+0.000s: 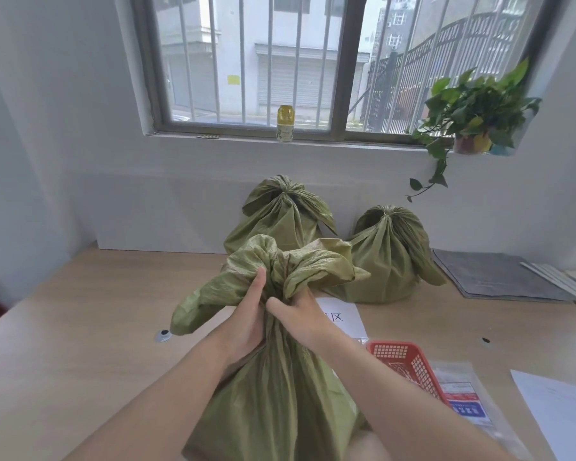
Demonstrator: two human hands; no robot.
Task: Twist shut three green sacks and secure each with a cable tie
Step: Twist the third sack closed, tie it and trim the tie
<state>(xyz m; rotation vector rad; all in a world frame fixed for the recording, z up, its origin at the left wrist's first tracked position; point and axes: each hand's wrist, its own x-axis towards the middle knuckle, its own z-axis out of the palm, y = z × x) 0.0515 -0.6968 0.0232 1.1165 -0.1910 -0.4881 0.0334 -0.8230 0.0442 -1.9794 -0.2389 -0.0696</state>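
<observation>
Two look done already: the far sack (280,221) and the nearer sack (389,257) sit behind the red basket (409,364), necks bunched tight, though any ties are too small to make out. The third sack (273,394) stands on the surface (97,327) just left of the basket. Left hand (246,324) and right hand (300,322) each have their grip clamped round its gathered neck. No tie on it that I can see.

My worry is that one hand has to let go to fetch a tie, presumably from the basket. That stiff woven stuff could spring back and untwist, or the floppy top could snag in the loop.
</observation>
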